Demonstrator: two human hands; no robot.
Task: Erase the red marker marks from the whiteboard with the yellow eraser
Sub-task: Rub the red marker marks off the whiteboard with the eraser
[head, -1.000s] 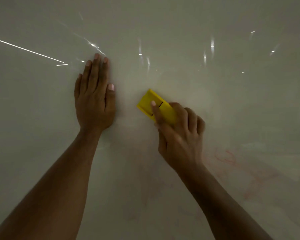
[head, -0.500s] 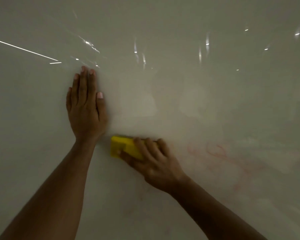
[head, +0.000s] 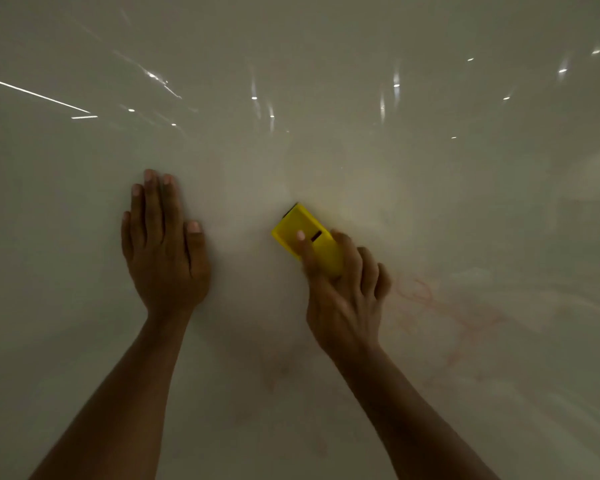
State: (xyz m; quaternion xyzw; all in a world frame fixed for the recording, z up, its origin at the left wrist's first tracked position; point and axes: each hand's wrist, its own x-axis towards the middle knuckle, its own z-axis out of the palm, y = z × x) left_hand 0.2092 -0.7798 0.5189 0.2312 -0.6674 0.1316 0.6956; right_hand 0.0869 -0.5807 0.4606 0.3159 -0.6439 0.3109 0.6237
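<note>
The whiteboard (head: 361, 140) fills the whole view, glossy and dimly lit. My right hand (head: 343, 299) grips the yellow eraser (head: 295, 230) and presses it flat on the board near the centre, its free end pointing up-left. Faint red marker marks (head: 440, 317) smear the board just right of my right hand and run down to the lower right. A paler pink smudge (head: 278, 372) lies below the eraser between my arms. My left hand (head: 163, 247) rests flat on the board, fingers together, a hand's width left of the eraser.
Small bright reflections of lights (head: 395, 85) dot the upper board, and a thin reflected line (head: 35, 95) crosses the upper left. No frame, tray or other object shows.
My right hand swept the eraser down-left beside my left wrist, then back up and right to the board's centre. My left hand stayed flat on the board.
</note>
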